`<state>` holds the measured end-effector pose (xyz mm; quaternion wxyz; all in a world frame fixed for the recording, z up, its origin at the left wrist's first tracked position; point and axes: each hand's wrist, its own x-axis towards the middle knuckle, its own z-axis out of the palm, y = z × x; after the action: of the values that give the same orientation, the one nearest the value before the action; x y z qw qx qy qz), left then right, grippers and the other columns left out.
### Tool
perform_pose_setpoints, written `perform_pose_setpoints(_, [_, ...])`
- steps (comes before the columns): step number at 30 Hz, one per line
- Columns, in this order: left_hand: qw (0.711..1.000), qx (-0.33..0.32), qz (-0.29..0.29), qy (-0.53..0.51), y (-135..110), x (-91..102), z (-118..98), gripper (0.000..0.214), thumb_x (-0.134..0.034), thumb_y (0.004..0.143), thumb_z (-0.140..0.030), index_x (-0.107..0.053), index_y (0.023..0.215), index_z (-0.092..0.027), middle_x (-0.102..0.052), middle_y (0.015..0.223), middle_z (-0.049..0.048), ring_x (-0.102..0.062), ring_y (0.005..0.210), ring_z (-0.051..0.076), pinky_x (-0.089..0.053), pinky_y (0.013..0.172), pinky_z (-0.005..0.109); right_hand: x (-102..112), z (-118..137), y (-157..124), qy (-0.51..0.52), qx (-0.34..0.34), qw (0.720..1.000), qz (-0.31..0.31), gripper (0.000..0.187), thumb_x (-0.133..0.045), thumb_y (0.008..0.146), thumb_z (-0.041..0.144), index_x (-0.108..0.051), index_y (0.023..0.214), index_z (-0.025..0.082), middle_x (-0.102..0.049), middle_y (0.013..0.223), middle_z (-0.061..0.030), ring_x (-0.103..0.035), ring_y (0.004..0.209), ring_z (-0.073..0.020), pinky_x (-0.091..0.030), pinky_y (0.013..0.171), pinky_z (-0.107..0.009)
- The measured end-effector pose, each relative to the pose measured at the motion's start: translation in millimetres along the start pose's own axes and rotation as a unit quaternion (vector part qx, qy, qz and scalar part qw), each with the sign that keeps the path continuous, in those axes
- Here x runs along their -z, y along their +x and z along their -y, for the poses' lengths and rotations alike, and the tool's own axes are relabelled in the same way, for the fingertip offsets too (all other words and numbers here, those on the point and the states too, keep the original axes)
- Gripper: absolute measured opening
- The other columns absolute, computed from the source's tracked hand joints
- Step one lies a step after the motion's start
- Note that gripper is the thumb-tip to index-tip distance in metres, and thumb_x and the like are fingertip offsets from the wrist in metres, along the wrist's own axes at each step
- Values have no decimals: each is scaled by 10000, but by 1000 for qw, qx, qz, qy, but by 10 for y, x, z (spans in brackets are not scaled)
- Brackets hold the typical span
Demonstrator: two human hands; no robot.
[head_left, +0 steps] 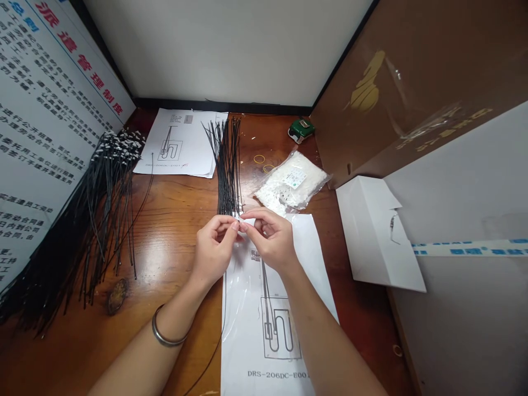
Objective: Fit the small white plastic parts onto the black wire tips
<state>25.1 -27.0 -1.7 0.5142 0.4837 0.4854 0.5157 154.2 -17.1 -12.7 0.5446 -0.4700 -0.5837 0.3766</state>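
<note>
My left hand (pixel 214 247) and my right hand (pixel 270 236) meet above the top edge of a printed drawing sheet (pixel 243 341), both closed in a pinch. Between the fingertips is a small white connector (pixel 236 216), mostly covered by the fingers. A thin black wire (pixel 225 313) trails from below my left hand down over the sheet's left edge. Just beyond the fingertips lies a bundle of black wires (pixel 228 165). To the right of it rests a clear plastic bag of small white parts (pixel 292 179).
A large heap of black wires with white ends (pixel 103 187) lies at the left, beside a dark oval object (pixel 117 297). More printed sheets (pixel 181 146), a green tape measure (pixel 301 130) and yellow rubber bands (pixel 259 159) are at the back. A folded white card (pixel 375 231) stands right.
</note>
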Motion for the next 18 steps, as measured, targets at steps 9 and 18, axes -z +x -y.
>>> perform_pose_setpoints(9, [999, -44, -16, 10, -7, -6, -20, 143, -629, 830, -293, -626, 817, -150, -721, 725, 35, -677, 601, 134, -539, 571, 223, -51, 56, -22, -22, 68, 997, -31, 81, -609, 824, 163, -683, 823, 197, -695, 845, -46, -583, 615, -126, -427, 480, -269])
perform_pose_setpoints(18, [997, -67, -8, 37, -23, 0, -4, 157, -605, 851, -295, -657, 850, -148, -734, 753, 40, -690, 621, 138, -545, 575, 217, -47, 87, -3, -46, 110, 992, -36, 101, -603, 822, 144, -690, 797, 188, -707, 808, -49, -589, 603, -125, -411, 450, -256])
